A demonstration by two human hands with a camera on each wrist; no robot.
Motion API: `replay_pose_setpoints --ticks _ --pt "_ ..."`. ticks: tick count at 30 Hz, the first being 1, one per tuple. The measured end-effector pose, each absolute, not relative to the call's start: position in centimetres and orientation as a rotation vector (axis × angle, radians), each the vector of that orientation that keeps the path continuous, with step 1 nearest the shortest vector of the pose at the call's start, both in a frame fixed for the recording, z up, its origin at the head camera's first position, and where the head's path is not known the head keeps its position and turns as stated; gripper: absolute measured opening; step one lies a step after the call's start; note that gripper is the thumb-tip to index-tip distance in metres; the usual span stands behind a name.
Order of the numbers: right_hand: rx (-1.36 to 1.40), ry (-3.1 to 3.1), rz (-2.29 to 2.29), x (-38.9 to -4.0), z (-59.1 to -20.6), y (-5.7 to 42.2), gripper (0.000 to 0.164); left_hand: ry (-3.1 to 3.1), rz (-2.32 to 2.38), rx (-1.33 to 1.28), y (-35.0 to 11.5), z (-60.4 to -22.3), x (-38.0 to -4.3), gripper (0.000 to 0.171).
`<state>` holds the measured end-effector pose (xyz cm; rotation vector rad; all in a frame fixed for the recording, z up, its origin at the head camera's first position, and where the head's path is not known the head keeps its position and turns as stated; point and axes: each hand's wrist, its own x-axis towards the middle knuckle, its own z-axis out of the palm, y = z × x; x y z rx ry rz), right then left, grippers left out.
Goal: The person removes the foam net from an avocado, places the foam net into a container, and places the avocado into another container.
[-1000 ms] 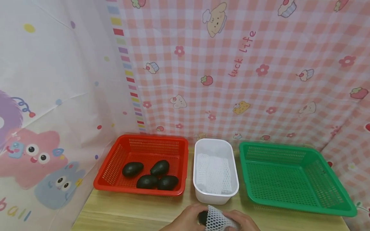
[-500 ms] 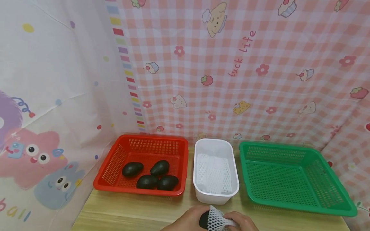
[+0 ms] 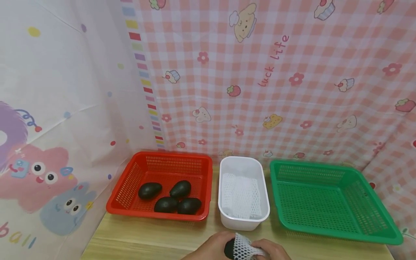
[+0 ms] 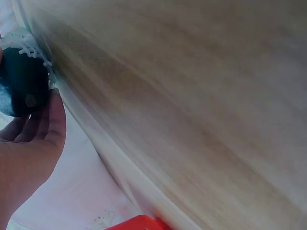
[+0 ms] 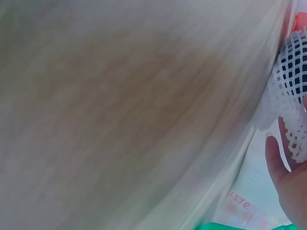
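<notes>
Near the table's front edge my left hand (image 3: pixel 212 248) grips a dark avocado (image 3: pixel 229 249) by its bare end. A white foam net sleeve (image 3: pixel 242 247) covers the avocado's other part. My right hand (image 3: pixel 273 250) pinches the gathered loose end of that net. In the left wrist view the avocado (image 4: pixel 24 84) shows its stem scar, with fingers (image 4: pixel 56 115) curled beneath it. The right wrist view has the net (image 5: pixel 293 67) stretched over the dark fruit, its slack end between the fingers and thumb (image 5: pixel 274 158).
A red basket (image 3: pixel 159 215) with several avocados (image 3: pixel 149 190) stands at the left. Behind my hands is a white bin (image 3: pixel 245 224) holding more foam nets (image 3: pixel 242 196). A green basket (image 3: pixel 338 236) stands on the right. A checked cloth (image 3: pixel 214 79) hangs behind.
My right hand has shifted slightly right along the net, from around the covered fruit to the net's loose end, which is now gathered. The left hand keeps its hold on the avocado.
</notes>
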<state>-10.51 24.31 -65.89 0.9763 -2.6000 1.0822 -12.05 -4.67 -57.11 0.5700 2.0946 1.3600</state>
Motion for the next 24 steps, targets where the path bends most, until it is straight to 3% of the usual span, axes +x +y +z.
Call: replay_pose_setpoints --ticks 3,10,18,24 --pt "0.936 -2.68 1.079 -9.9 -63.4 23.8 0.037 2.104 1.348 0.522 -4.7 -57.1 -12.0 0.049" --pt "0.903 -2.683 0.996 -10.3 -65.0 25.1 0.03 2.064 1.354 0.379 -5.3 -56.6 -11.9 0.056" --pt "0.858 -2.571 0.971 -8.9 -59.6 24.3 0.032 2.122 1.403 0.409 -6.1 -55.5 -11.3 0.052" --pt "0.801 -2.553 0.943 -8.3 -57.6 24.5 0.035 2.266 1.344 0.491 -7.1 -54.3 -10.9 0.056"
